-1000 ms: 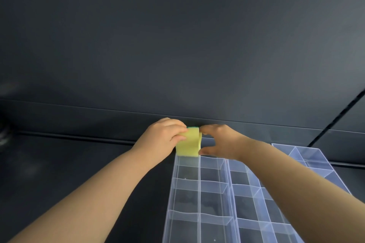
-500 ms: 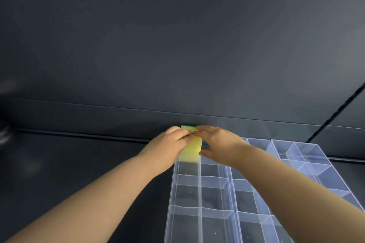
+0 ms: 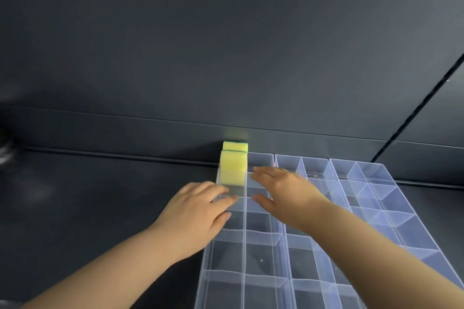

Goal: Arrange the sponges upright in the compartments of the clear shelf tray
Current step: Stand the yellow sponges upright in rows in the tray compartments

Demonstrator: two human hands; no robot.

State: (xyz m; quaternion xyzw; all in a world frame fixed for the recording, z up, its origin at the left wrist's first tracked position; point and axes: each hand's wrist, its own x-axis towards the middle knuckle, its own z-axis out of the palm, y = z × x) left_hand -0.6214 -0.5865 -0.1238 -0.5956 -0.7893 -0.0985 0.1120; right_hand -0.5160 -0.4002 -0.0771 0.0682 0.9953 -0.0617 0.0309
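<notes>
Left hand [image 3: 198, 211] and right hand [image 3: 286, 193] have drawn back off the sponge [image 3: 233, 170].
It stands upright at the far end of the tray's [image 3: 266, 258] left column, just ahead of loose, empty fingers; right nearer.

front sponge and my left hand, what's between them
In the head view, only the clear tray itself: a bare bit of compartment separates the front sponge from the left hand. Nothing else lies there.

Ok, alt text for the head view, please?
Two yellow sponges stand upright, one behind the other, in the far left corner of the clear tray. The left hand and right hand are open in front of them, holding nothing.
</notes>
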